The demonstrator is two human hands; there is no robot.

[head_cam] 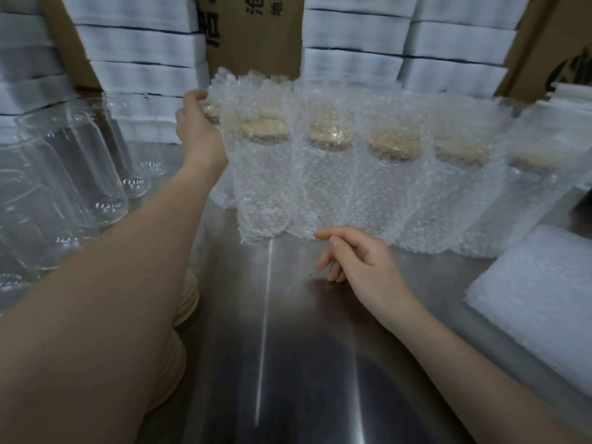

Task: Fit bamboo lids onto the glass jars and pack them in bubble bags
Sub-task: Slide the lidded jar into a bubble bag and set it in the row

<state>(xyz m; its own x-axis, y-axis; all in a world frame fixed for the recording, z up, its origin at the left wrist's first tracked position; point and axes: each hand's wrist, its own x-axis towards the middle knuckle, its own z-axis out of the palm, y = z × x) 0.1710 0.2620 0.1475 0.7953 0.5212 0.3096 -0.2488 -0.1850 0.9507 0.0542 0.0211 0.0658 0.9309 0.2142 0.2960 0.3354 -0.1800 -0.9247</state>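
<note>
Across the back of a steel table (288,347), bagged jars (330,181) stand upright in a close row. Each is sheathed in bubble film, and a lid (331,131) shows tan through the wrap at each top (six can be counted in front, with more half-hidden behind at the left).

The left hand (195,126) reaches to the left end of the row. Its fingers are curled round the top of the end jar (213,110), which stands in its bag behind the front row.

The right hand (362,264) is held low over the table at the foot of the row and has hold of nothing. Its forefinger is extended toward the bag bottoms and the other fingers are loosely curled (whether the fingertip touches the film cannot be told).

Empty jars (73,161) of clear glass, without lids, crowd the left of the table. Spare lids (189,299) lie stacked beneath the left forearm, largely hidden by it. Flat bags (538,299) lie piled at the right edge. Behind the table rise white foam stacks (141,40) and brown cartons (256,36) with printed characters.
</note>
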